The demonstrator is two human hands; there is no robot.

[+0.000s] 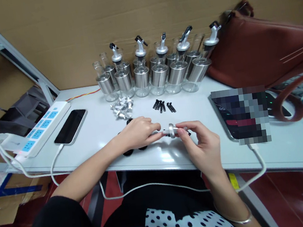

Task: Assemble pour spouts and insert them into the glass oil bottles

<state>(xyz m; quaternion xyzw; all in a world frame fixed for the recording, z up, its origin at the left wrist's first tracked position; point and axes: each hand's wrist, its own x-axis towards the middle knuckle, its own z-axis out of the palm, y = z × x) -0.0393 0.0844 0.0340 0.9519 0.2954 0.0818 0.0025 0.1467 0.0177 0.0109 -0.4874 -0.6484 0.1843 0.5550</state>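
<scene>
A silver bottle pourer spout [172, 130] is pinched between the thumb and fingers of my right hand [204, 143], lying level just above the table. My left hand [141, 131] reaches in from the left, fingers curled, its fingertips at the spout's narrow pale end. Under and beside the left hand lie round black pieces [128, 152], partly covered by it. Some small black parts show beneath the spout and right fingers. Beyond the hands are a pile of silver-white spout pieces [123, 108] and two small groups of black flip caps [159, 105].
Glass bottles with steel sleeves [160, 76] stand in rows at the back, several topped with spouts. At left are a power strip [44, 125] and a phone [71, 127]; at right, a partly pixelated device [226, 118] and a brown bag [260, 47]. A white cable [155, 183] hangs along the front.
</scene>
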